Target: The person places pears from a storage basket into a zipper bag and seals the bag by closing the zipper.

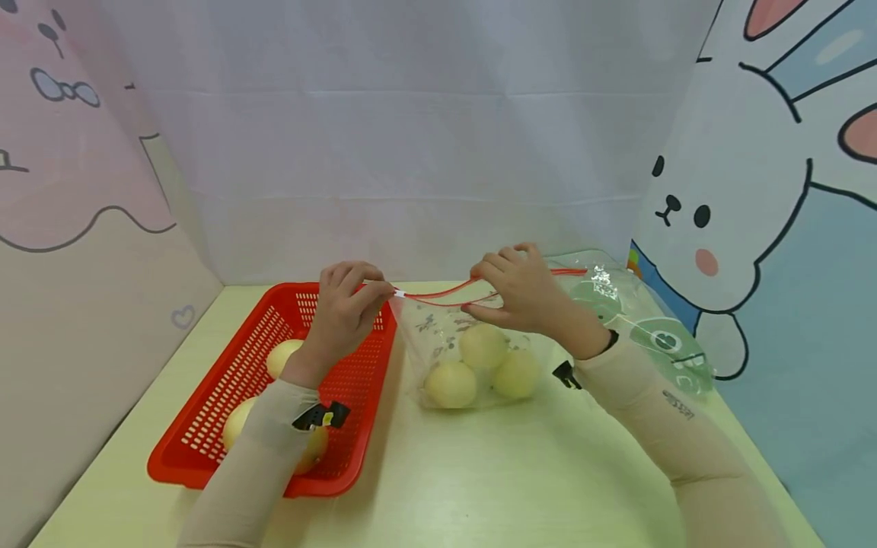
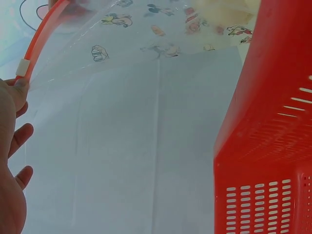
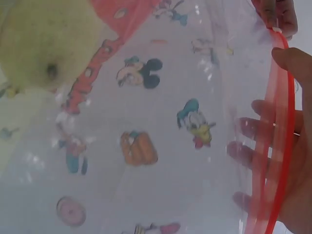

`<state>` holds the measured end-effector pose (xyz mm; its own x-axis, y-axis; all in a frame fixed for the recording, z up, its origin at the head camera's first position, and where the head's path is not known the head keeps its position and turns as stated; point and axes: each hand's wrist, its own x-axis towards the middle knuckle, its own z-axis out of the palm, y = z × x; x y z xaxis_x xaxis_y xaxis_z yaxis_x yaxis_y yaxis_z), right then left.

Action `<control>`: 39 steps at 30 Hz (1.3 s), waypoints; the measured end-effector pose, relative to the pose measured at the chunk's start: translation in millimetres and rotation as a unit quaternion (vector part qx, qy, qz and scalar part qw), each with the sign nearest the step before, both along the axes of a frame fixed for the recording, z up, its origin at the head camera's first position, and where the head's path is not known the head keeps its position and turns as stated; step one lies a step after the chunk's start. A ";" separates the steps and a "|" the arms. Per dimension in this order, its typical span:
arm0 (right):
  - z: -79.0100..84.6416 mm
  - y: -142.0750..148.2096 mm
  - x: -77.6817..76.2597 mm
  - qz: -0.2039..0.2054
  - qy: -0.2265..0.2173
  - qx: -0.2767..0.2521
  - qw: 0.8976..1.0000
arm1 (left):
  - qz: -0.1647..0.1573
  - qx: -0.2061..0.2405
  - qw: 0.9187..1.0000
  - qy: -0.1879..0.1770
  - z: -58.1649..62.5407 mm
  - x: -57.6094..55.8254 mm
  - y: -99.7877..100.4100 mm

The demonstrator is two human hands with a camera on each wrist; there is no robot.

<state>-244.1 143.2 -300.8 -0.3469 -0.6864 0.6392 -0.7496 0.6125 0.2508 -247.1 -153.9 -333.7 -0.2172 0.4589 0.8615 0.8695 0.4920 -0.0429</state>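
Observation:
A clear slider zip bag [image 1: 438,335] with printed cartoon figures and a red zip edge stands on the table. Three round, pale yellow fruits [image 1: 450,384], which look like pears, sit in its bottom. My left hand [image 1: 346,316] pinches the zip's left end beside the white slider [image 2: 23,67]. Farther along the edge, my right hand [image 1: 524,293] holds the rim, thumb on the near strip and fingers at the far one. Between the hands the two red strips stand apart. In the right wrist view, the fingers [image 3: 248,127] show through the plastic.
Left of the bag stands a red perforated basket [image 1: 373,380] with more pale fruits [image 1: 282,356], partly hidden by my left arm. A clear inflated-looking plastic piece with green shapes [image 1: 664,342] lies behind my right forearm. A white curtain closes off the back.

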 end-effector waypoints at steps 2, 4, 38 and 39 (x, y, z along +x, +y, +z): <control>-0.6 -12.0 -0.2 0.010 0.002 0.003 1.000 | 0.000 0.001 1.000 0.001 -0.1 0.7 0.2; -1.3 -23.5 0.0 0.018 0.002 0.003 1.000 | 0.001 0.002 1.000 0.000 -0.3 1.4 0.4; -1.0 -76.3 2.5 0.056 0.056 0.021 0.997 | -0.009 -0.004 0.999 0.030 -1.6 2.5 6.2; -1.1 -75.8 2.4 0.057 0.058 0.021 0.996 | -0.008 -0.007 0.999 0.034 -1.6 2.5 6.3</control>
<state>-241.7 67.4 -301.9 -0.1912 -0.7443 0.6398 -0.7779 0.5125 0.3637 -244.6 -147.6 -335.3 -0.1521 0.4732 0.8677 0.8718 0.4779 -0.1078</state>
